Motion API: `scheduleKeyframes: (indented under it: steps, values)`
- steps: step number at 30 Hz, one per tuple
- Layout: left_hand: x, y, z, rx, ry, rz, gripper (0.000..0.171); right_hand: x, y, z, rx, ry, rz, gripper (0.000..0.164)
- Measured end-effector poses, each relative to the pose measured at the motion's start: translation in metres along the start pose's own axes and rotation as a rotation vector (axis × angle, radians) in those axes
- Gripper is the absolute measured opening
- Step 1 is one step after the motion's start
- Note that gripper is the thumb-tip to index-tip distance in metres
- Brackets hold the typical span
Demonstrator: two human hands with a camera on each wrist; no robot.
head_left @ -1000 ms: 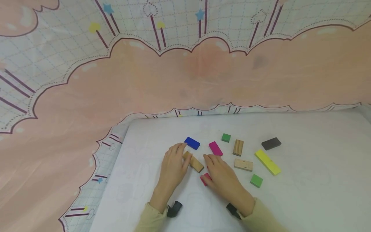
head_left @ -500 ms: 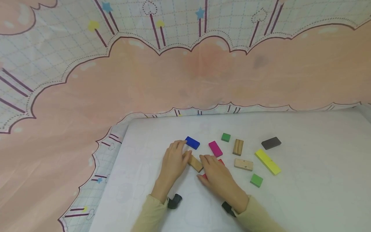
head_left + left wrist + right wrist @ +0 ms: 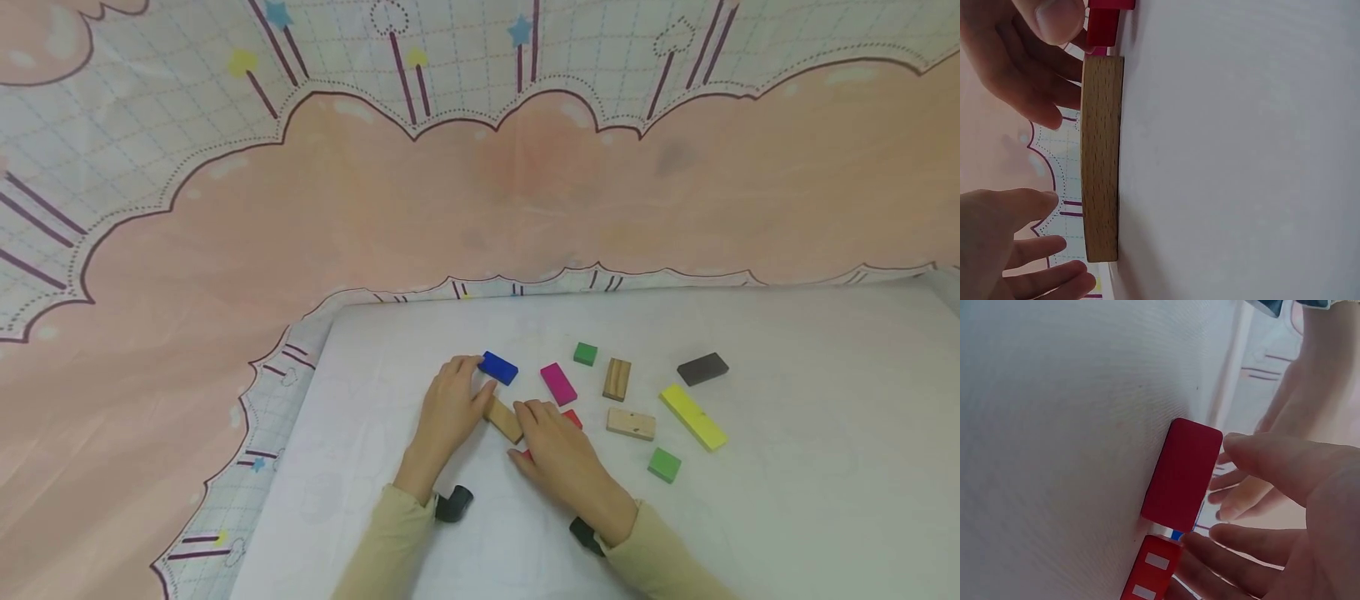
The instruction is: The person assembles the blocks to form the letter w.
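A plain wooden block lies on the white table between the two hands. My left hand is at its left end, fingers relaxed; in the left wrist view a gap shows between that thumb and the wooden block. The left fingertips are close to a blue block. My right hand hovers with loosely bent fingers over red blocks, its fingertips near the wooden block's right end. In the right wrist view a dark red block and an orange-red block with white marks lie beside the right fingers, seemingly ungripped.
Beyond the right hand lie a magenta block, a small green block, a striped wooden block and a pale wooden block. Farther right are black, yellow and green blocks. A patterned curtain borders the table.
My right hand has shifted a little left, uncovering part of a red block behind its fingers. The left hand has barely moved. The other blocks lie as before.
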State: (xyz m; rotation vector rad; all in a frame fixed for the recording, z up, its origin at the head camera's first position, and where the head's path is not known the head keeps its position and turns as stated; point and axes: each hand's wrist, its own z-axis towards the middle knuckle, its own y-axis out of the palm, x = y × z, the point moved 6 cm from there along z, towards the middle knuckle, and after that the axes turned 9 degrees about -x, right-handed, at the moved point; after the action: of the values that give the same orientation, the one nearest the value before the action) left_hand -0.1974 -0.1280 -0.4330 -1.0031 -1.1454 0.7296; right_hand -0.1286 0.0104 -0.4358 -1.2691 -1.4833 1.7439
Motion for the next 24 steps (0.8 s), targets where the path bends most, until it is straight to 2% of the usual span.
scheduleKeyframes:
  steps: [10, 16, 24]
  values:
    - [-0.007, 0.005, 0.007, -0.067, -0.050, -0.067, 0.045, 0.000, 0.001, 0.003, 0.003, -0.007, 0.004, 0.058]
    - [-0.007, 0.006, 0.015, -0.099, -0.032, -0.071, 0.046, 0.000, 0.000, 0.004, 0.044, -0.029, -0.017, 0.051]
    - [-0.009, 0.008, 0.025, -0.144, -0.031, -0.047, 0.044, 0.000, 0.000, 0.007, 0.043, -0.019, -0.002, 0.041]
